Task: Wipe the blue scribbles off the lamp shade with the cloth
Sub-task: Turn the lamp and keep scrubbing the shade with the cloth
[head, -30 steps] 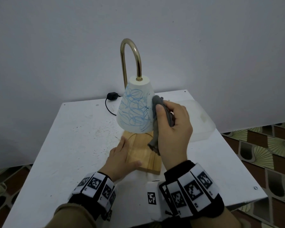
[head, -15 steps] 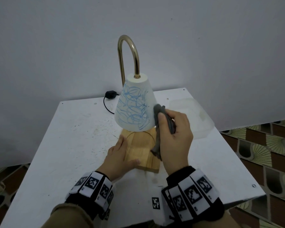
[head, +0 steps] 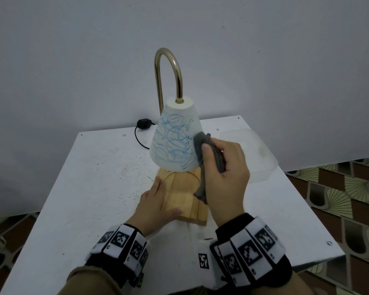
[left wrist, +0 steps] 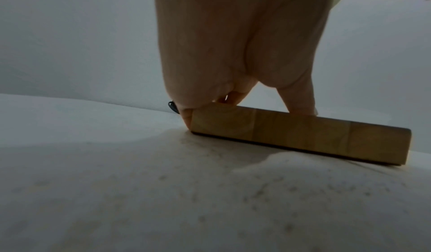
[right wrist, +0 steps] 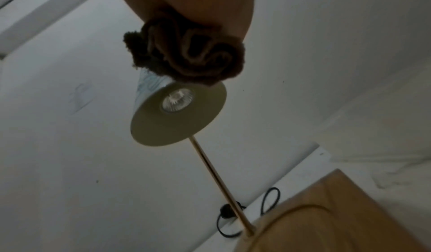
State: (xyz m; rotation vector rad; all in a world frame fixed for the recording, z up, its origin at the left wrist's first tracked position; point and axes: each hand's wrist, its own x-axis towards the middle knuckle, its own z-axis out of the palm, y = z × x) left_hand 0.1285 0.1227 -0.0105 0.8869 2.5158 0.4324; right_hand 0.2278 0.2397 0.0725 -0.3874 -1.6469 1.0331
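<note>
The white desk [head: 77, 188] stood against a plain wall, its far edge just behind the lamp's black cord [head: 139, 139] and plug, its right edge falling off to a patterned floor [head: 339, 188]. The left half of the desk lay free of objects, only speckled with dark marks; on the right, a translucent plastic lid [head: 254, 150] sat near the right rear corner, just beyond the right hand.

The lamp shade [head: 175, 137] hung from a curved brass neck [head: 168, 67] above the wooden base [head: 183, 194], near the middle of the desk. Blue scribbles [head: 170, 141] covered its front and left face; a strip beside the cloth looked paler.

The right hand [head: 224, 177] was raised beside the shade's right flank, wrist low and knuckles turned toward the camera. Its fingers [head: 208, 158] were curled round the grey cloth [head: 200, 143], thumb laid along it, pressing the bunched top against the shade's right side while a tail of cloth hung down toward the base. From the right wrist view the cloth [right wrist: 186, 53] appeared as dark rolled folds touching the shade's rim [right wrist: 177, 114].

The left hand [head: 156, 207] lay flat on the near-left corner of the base, fingers straight and together, thumb spread across the wood. In the left wrist view the hand [left wrist: 233, 43] pressed down on the base [left wrist: 303, 136], fingertips over its edge.

The shade's far side was hidden, and the right hand's fingertips were buried in cloth.
</note>
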